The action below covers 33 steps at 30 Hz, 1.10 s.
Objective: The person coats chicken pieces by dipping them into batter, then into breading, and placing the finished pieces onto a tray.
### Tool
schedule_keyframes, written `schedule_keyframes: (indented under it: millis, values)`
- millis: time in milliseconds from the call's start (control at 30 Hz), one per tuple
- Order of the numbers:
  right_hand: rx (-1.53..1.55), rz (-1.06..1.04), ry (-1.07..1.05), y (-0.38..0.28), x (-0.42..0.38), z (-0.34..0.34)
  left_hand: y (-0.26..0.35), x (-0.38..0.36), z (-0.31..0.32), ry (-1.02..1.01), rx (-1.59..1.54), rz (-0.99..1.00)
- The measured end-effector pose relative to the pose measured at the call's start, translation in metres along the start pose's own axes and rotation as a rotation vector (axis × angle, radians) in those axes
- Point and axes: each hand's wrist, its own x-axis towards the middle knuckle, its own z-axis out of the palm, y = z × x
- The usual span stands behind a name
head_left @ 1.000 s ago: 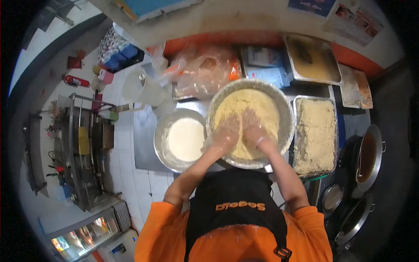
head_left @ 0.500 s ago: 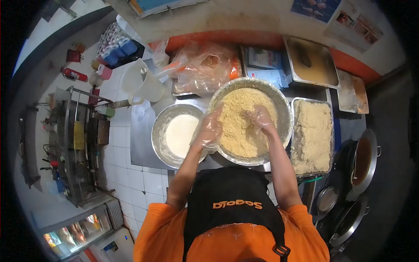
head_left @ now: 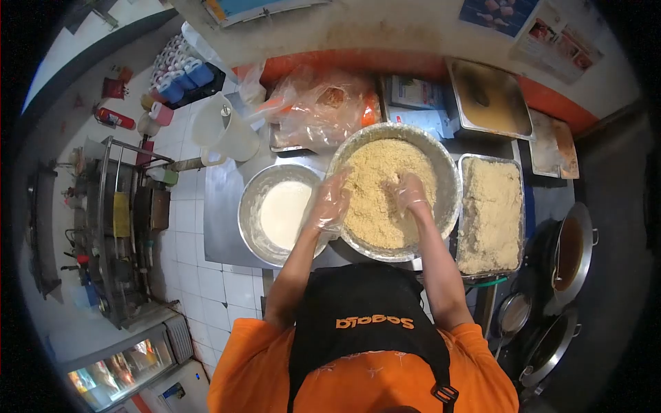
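Note:
A large metal bowl (head_left: 449,199) full of coarse yellowish crumbs (head_left: 375,217) stands in front of me. My left hand (head_left: 330,202), in a clear plastic glove, is at its left rim, fingers over the inner side, holding the bowl. Inside the bowl my right hand (head_left: 409,193), gloved as well, has its fingers curled down at the crumbs; whether a piece lies in them is hidden. Left of this bowl, close under my left wrist, is a smaller metal bowl (head_left: 249,230) with white batter or flour (head_left: 282,208) in it.
To the right lies a metal tray (head_left: 462,206) heaped with pale crumbs (head_left: 492,213). Behind are a clear plastic bag (head_left: 323,103), a blue box (head_left: 416,93) and a deep steel pan (head_left: 492,96). A white jug (head_left: 224,134) stands at left; large woks (head_left: 575,251) are at far right.
My right hand has shifted slightly and turned, its fingers lower toward the crumbs. My left hand stays at the bowl's rim, almost unmoved.

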Motion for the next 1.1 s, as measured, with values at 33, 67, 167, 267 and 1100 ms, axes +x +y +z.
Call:
schedule_keyframes:
  millis: [33, 67, 167, 267, 1100]
  values:
    - [0.188, -0.021, -0.053, -0.008, -0.008, -0.019, 0.010, 0.001, -0.002, -0.026, 0.053, -0.021]
    - [0.375, -0.045, -0.104, -0.010, -0.013, -0.030, 0.015, 0.003, -0.003, -0.050, 0.105, -0.040]
    - [0.470, -0.129, 0.037, 0.012, -0.003, -0.032, 0.000, 0.009, -0.005, -0.081, 0.159, -0.011]
    - [0.332, -0.207, 0.180, -0.028, -0.030, -0.074, -0.003, 0.014, 0.001, -0.017, 0.085, 0.026]
    - [-0.164, -0.131, -0.128, -0.002, -0.062, 0.014, -0.037, 0.001, 0.017, -0.406, 0.817, -0.151]
